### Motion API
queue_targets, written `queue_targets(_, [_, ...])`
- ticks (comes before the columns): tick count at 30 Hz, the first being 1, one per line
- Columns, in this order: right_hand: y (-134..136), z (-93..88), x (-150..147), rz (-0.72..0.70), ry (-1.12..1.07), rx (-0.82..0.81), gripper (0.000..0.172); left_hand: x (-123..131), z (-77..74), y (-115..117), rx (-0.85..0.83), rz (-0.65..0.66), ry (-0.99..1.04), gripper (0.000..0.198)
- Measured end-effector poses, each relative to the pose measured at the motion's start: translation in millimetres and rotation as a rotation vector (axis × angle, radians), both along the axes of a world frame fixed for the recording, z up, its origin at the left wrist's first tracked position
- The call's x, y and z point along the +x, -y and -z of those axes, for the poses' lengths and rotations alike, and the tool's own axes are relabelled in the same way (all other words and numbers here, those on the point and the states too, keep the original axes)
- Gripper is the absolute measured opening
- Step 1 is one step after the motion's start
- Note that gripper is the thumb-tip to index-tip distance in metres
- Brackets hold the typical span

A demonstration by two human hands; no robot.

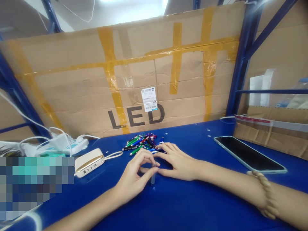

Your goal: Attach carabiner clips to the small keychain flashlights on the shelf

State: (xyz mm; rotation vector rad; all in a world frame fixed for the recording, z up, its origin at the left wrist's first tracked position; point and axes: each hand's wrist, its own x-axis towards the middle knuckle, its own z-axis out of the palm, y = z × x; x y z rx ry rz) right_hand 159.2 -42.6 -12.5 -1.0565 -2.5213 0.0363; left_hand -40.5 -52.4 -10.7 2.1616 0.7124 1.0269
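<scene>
My left hand (pixel 134 175) is closed, thumb and fingers pinching a small grey stick-like piece (pixel 153 179). This piece points downward just over the blue tabletop, or touches it; I cannot tell which. Its upper part is hidden by fingers, so its exact kind does not show. My right hand (pixel 179 162) reaches in from the right, fingers spread and curved, thumb and index tips against the left fingertips. Its other fingers lie close to a pile of pens (pixel 141 143) in green, blue, red and black, just beyond both hands.
A cream power bank (pixel 89 163) with a strap sits left of my hands. Behind it are a white power strip (pixel 77 146) and cables. A phone (pixel 249 154) lies at the right. A large cardboard box (pixel 79 96) marked LED stands behind, between blue metal posts (pixel 244 61).
</scene>
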Motion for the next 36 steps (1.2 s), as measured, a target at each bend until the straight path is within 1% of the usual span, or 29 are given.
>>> queue_targets(5, [-0.2, 1.2, 0.5, 0.011, 0.01, 0.055, 0.042, 1.4, -1.2, 3.0, 0.074, -0.011, -0.053, 0.007])
queue_targets(8, [-0.2, 0.9, -0.1, 0.004, 0.006, 0.106, 0.038, 1.7, -1.0, 3.8, 0.103, -0.002, -0.066, 0.006])
queue_targets(10, [0.6, -0.9, -0.9, -0.013, -0.024, 0.142, 0.033, 1.6, -0.6, 2.8, 0.102, -0.009, -0.04, 0.005])
queue_targets(13, [3.9, -6.4, -2.4, -0.034, -0.149, 0.22, 0.03, 1.5, 0.7, -0.3, 0.07, -0.055, 0.037, 0.005])
queue_targets(16, [8.8, -12.3, -3.8, -0.07, -0.287, 0.348, 0.028, 1.5, 2.1, -3.4, -0.03, -0.084, 0.092, 0.01])
queue_targets(18, [11.7, -14.5, -4.9, -0.11, -0.306, 0.414, 0.022, 1.7, 2.5, -4.5, -0.073, -0.074, 0.106, 0.009])
queue_targets(20, [13.4, -14.7, -6.3, -0.139, -0.279, 0.445, 0.017, 2.0, 2.6, -5.0, -0.047, -0.062, 0.113, 0.007])
queue_targets(23, [13.4, -12.9, -7.9, -0.139, -0.245, 0.454, 0.018, 2.4, 3.3, -5.2, 0.014, -0.058, 0.12, 0.011])
queue_targets(26, [11.9, -11.5, -7.9, -0.119, -0.246, 0.451, 0.022, 2.4, 5.4, -5.7, 0.031, -0.052, 0.135, 0.018])
queue_targets(29, [11.1, -11.5, -7.0, -0.121, -0.241, 0.44, 0.021, 2.1, 7.5, -6.0, 0.043, -0.037, 0.15, 0.021])
queue_targets(33, [11.8, -11.6, -6.3, -0.104, -0.249, 0.382, 0.021, 1.6, 7.3, -4.4, 0.075, -0.024, 0.147, 0.02])
queue_targets(36, [12.0, -10.4, -6.1, -0.12, -0.227, 0.319, 0.02, 1.4, 6.6, -2.6, 0.103, -0.012, 0.121, 0.019])
